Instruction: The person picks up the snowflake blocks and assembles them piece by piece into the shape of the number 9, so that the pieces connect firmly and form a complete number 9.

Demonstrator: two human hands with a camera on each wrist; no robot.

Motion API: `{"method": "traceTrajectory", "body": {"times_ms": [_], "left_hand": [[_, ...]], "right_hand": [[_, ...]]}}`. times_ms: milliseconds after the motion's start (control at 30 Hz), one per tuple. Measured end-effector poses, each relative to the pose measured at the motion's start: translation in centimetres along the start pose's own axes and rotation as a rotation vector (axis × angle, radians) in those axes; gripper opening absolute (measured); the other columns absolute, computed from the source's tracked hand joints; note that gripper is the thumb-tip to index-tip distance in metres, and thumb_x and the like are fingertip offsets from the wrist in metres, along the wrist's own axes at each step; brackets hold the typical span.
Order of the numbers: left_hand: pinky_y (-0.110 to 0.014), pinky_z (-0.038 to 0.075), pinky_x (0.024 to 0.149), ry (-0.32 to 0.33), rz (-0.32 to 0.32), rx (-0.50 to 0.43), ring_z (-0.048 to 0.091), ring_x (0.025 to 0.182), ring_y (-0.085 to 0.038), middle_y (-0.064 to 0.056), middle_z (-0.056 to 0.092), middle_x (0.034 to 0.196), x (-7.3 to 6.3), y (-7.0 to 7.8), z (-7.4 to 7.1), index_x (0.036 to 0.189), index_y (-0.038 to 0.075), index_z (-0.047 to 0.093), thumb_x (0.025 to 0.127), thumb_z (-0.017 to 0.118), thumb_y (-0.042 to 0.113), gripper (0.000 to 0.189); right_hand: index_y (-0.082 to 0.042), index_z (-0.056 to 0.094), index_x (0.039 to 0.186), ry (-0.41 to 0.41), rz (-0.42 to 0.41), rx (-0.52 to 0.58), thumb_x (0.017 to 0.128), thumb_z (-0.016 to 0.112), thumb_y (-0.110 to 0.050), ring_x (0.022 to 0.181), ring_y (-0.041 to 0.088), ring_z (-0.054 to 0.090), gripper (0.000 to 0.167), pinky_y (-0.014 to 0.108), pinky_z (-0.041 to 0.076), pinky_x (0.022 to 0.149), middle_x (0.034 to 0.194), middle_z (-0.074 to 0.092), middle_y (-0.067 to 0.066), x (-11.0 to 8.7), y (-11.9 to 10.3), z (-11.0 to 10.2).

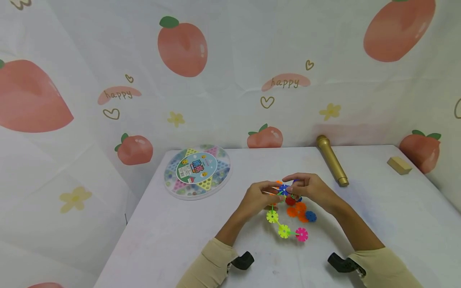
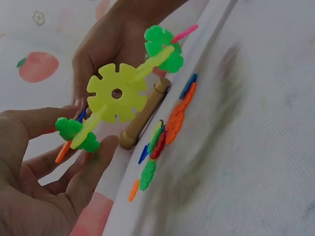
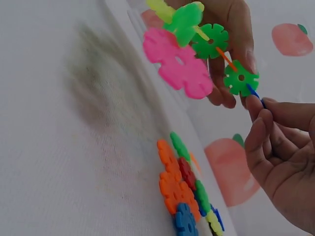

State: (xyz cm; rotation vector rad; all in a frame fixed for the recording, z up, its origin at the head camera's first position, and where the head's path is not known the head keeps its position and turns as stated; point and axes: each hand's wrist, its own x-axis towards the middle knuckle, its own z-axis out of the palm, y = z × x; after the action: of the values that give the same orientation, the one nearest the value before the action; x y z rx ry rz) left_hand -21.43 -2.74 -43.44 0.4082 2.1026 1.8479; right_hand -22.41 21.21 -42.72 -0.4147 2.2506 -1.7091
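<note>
A chain [image 1: 284, 231] of notched plastic discs is held between both hands over the middle of the white table [image 1: 173, 248], raised off its surface. The long axis starts at the fingers, on the far side, runs towards the near edge, then bends to the right, so the whole makes a hooked line. Its free end, a pink disc [image 1: 301, 234], points right; two yellow discs [image 1: 272, 216] show their broad faces upward along the bend, joined by other discs seen edge-on.

The left hand [image 1: 255, 200] has a narrow grip, thumb and fingers pinching the chain near its far end, by the green discs [image 3: 241, 77]. The right hand [image 1: 314, 190] pinches a blue disc [image 3: 257, 94] between thumb and forefinger, its edge set against the last green one.

Below the hands, loose pieces lie on the table: orange discs [image 1: 300, 207] grouped together, a red disc [image 1: 290, 201] beside them, and a darker blue piece [image 1: 311, 216] at their right. Others there are partly covered by the fingers.

Far right lies a gold microphone [image 1: 333, 160], its head at the far end and its base slanting near and right. A small wooden block [image 1: 399, 165] sits beyond it to the right; a round game box [image 1: 197, 168] lies at far left.
</note>
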Motion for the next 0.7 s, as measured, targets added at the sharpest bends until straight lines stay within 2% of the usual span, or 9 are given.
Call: {"method": "traceTrajectory", "body": {"times_ms": [67,167,300,400,500,700], "left_hand": [[-0.034,0.066,0.077,-0.004,0.022,0.037,0.077,0.095,-0.028,-0.003,0.073,0.117,-0.05,-0.08,0.07,0.135,0.018,0.073,0.092,0.084,0.026,0.045],[-0.031,0.065,0.078,0.025,0.074,0.113,0.076,0.101,-0.021,-0.001,0.074,0.116,-0.16,-0.09,0.2,0.135,0.02,0.074,0.091,0.086,0.029,0.047],[-0.029,0.064,0.077,0.055,0.122,0.174,0.076,0.1,-0.021,0.0,0.076,0.113,-0.19,0.02,0.3,0.129,0.015,0.077,0.09,0.087,0.027,0.042],[-0.027,0.064,0.076,0.061,0.134,0.196,0.076,0.098,-0.02,-0.001,0.077,0.111,-0.18,-0.03,0.37,0.126,0.011,0.078,0.09,0.087,0.025,0.04],[-0.026,0.064,0.076,0.068,0.142,0.222,0.076,0.096,-0.018,-0.001,0.077,0.11,-0.16,-0.04,0.38,0.123,0.012,0.079,0.09,0.087,0.025,0.037],[-0.026,0.063,0.074,0.088,0.127,0.252,0.076,0.096,-0.019,-0.001,0.076,0.107,-0.2,0.16,0.22,0.12,0.014,0.08,0.09,0.087,0.023,0.032]], "right_hand": [[0.003,0.062,0.138,-0.009,0.003,0.001,0.103,0.069,-0.017,0.087,0.039,0.071,0.041,0.04,0.061,0.083,0.095,0.073,0.03,-0.03,-0.1,0.14],[0.002,0.062,0.138,-0.027,-0.003,0.004,0.103,0.068,-0.017,0.089,0.041,0.071,0.041,0.039,0.061,0.083,0.094,0.072,0.032,-0.06,-0.26,0.37],[0.003,0.062,0.137,-0.042,-0.006,0.01,0.103,0.068,-0.015,0.088,0.041,0.071,0.04,0.039,0.062,0.085,0.094,0.073,0.031,-0.08,-0.34,0.57],[0.005,0.062,0.137,-0.048,-0.005,0.008,0.103,0.068,-0.014,0.086,0.038,0.072,0.04,0.039,0.063,0.085,0.093,0.074,0.028,-0.05,-0.32,0.65],[0.006,0.062,0.136,-0.049,-0.004,-0.002,0.103,0.069,-0.015,0.085,0.035,0.073,0.04,0.039,0.064,0.084,0.092,0.075,0.026,-0.03,-0.27,0.65],[0.0,0.066,0.134,-0.018,0.006,-0.037,0.102,0.07,-0.02,0.089,0.039,0.071,0.038,0.04,0.062,0.082,0.098,0.074,0.028,0.0,-0.04,0.45]]}}
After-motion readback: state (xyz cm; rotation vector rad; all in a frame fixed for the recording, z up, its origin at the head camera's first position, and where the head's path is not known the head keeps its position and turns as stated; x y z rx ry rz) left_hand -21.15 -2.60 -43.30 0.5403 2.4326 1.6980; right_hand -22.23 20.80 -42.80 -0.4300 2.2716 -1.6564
